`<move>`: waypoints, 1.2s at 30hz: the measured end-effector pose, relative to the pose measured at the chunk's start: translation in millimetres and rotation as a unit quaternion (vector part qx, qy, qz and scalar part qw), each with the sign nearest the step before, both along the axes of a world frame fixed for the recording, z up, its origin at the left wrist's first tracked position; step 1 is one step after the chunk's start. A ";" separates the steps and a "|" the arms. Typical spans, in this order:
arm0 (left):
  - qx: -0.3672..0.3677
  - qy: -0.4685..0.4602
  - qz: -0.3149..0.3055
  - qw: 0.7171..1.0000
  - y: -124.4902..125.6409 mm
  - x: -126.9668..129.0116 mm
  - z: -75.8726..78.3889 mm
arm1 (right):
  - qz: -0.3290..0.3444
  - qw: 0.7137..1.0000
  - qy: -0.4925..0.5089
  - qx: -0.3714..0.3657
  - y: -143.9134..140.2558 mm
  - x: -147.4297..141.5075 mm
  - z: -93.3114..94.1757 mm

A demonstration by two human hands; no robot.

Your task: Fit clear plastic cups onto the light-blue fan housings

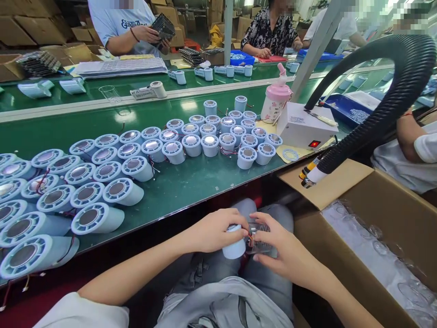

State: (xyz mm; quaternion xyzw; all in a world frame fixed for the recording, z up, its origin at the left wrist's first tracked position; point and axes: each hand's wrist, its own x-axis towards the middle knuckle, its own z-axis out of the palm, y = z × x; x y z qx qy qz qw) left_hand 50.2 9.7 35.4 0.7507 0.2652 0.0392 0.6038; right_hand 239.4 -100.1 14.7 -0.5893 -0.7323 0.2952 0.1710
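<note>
Above my lap, my left hand (220, 228) is closed around a light blue cylindrical housing (234, 248). Its fingers press over the top and side, near some thin red wires (250, 237). My right hand (283, 246) grips a clear plastic cup (264, 247) lying sideways, its mouth towards the blue housing. The wires run between the two parts; whether the cup touches the housing, I cannot tell. Many similar blue housings (118, 191), with silvery round centres and thin wires, stand in rows on the green bench (177, 187) in front of me.
At right, an open cardboard box (385, 200) holds clear cups (375, 246). A black flexible hose (362, 132) arches over it from a white box (303, 125). A pink lidded cup (276, 101) stands beside that box. Co-workers sit across the line, where handheld fans (155, 90) lie.
</note>
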 end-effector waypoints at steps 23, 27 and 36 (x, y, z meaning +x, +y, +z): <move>0.231 -0.171 0.025 0.958 1.3 -4.7 -39.9 | -0.201 0.941 0.273 0.007 1.1 -4.9 -5.4; 0.160 -0.180 -0.044 0.970 0.5 -5.3 -39.2 | -0.234 0.898 0.374 -0.011 5.8 -0.3 -8.8; -0.122 -0.162 0.035 0.979 -9.2 -8.8 -27.2 | -0.085 0.956 0.246 0.135 -8.6 5.5 -10.5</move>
